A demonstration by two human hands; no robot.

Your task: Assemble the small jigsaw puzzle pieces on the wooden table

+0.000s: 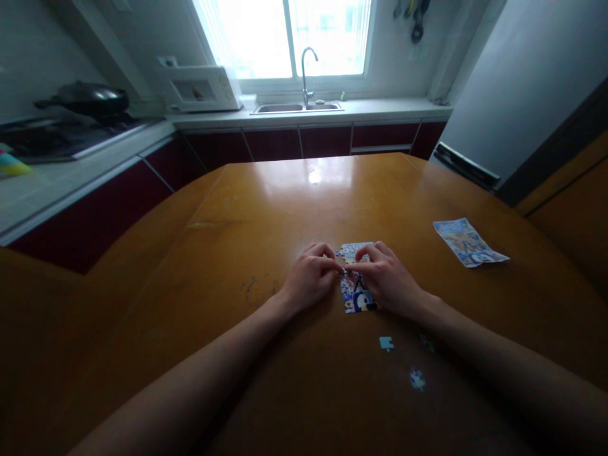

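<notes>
A partly joined jigsaw puzzle (351, 303) with a blue cartoon dog lies flat on the wooden table, its left edge uneven. My left hand (311, 275) rests at that edge, fingers curled, with the index fingertip on the puzzle. From the right, my right hand (387, 278) covers part of the picture; its fingers are bent and the index fingertip presses near the left one. Whether a loose piece sits under the fingertips is hidden. A light blue puzzle piece (386, 343) and a patterned puzzle piece (417, 380) lie nearer me.
A creased picture sheet (468, 244) lies on the table (266, 215) to the right. Another piece (427, 343) sits in shadow by my right forearm. Beyond are a sink (280, 108), a microwave (202, 88), a stove with a pan (92, 98) and a fridge (517, 82).
</notes>
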